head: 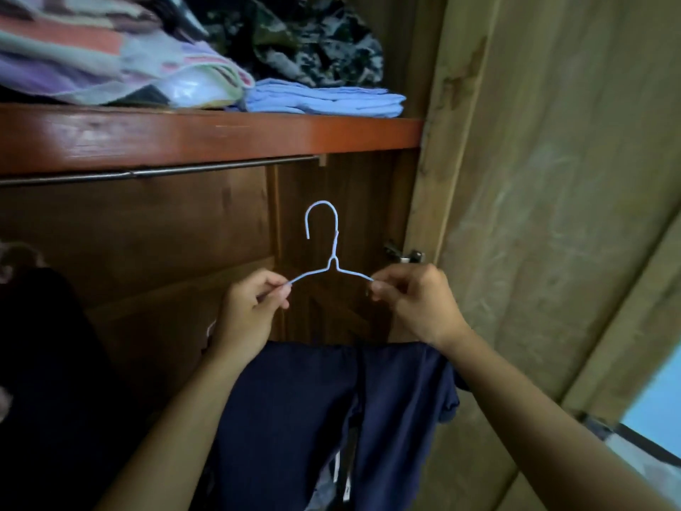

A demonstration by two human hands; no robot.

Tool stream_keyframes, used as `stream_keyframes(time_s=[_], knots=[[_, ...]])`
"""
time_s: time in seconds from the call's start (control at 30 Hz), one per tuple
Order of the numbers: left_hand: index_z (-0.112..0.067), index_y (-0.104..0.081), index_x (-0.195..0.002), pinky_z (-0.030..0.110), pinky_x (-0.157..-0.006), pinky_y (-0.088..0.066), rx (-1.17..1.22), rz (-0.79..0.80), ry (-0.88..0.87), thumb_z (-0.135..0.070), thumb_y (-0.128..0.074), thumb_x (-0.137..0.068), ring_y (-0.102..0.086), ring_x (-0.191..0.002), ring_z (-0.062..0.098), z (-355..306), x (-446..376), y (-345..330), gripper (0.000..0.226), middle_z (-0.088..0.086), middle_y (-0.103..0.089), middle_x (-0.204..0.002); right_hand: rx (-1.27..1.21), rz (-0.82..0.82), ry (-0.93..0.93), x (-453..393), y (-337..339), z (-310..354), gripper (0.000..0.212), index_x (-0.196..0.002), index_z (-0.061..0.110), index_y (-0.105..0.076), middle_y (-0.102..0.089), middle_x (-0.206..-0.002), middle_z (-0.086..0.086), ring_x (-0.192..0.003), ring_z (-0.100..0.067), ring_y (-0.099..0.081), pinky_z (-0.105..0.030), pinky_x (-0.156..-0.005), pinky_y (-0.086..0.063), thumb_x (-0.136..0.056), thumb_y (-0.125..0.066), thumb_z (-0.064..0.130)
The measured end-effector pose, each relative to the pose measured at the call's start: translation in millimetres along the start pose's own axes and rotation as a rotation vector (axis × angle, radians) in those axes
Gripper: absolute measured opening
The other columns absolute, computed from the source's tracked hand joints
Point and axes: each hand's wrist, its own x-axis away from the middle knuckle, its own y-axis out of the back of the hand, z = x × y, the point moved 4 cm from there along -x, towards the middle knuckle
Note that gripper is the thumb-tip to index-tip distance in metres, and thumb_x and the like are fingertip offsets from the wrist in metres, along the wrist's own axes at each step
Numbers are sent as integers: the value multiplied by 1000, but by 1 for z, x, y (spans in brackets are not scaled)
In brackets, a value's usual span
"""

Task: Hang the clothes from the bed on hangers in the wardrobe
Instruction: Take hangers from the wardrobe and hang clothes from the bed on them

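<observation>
- We hold a pale blue wire hanger [324, 252] upright in front of us, one shoulder in each hand, its hook at the top and opening towards our left.
- Our left hand [250, 311] pinches the left shoulder wire between thumb and curled fingers; our right hand [412, 304] does the same on the right shoulder. Neither hand carries anything else.
- A navy garment [306, 407] hangs below our hands, apparently draped over the hanger's lower bar. That bar is hidden behind hands and cloth, so we cannot tell exactly how the garment sits on it.
- The relation that matters is hook to rail. The metal rail [158, 172] runs left to right just under the red-brown shelf [221, 142], and it lies above the hook and mostly to our left. The hook's tip is well apart from it.
- The hanger's long axis runs roughly parallel to the rail, so we judge it needs lifting and then lowering over the rail.
- Our left hand is the nearer to the rail's open stretch. Dark clothing [40, 344] already hangs at far left, so we would aim for the gap between it and the rail's right end.
- Folded clothes [324, 99] rest on the shelf above.
</observation>
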Motion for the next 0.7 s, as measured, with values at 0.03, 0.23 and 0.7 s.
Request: stream_keyframes(time_s=[0.03, 0.23, 0.7], knots=[[-24, -66, -83, 18, -70, -43, 35, -3, -8, -9, -62, -93, -62, -71, 2, -10, 5, -10, 19, -1, -68, -71, -22, -39, -46, 7, 15, -5, 7, -83, 19, -77, -72, -68, 3, -65, -17, -70, -41, -72, -57, -87, -75, 14], [-16, -71, -84, 7, -66, -47, 200, 93, -30, -6, -68, -88, -66, -70, 4, -66, 25, -66, 11, 1, -71, -74, -98, -166, -229, 60, 95, -18, 10, -74, 16, -75, -72, -66, -7, -59, -18, -62, -40, -68, -54, -80, -80, 10], [-22, -74, -81, 11, -65, -50, 359, 289, -117, -3, -73, -83, -70, -72, 4, -160, 114, -195, 19, -10, -73, -74, -15, -397, -488, 230, 235, -29, 9, -79, 9, -71, -71, -71, -9, -66, -17, -67, -32, -71, -56, -86, -74, 5]])
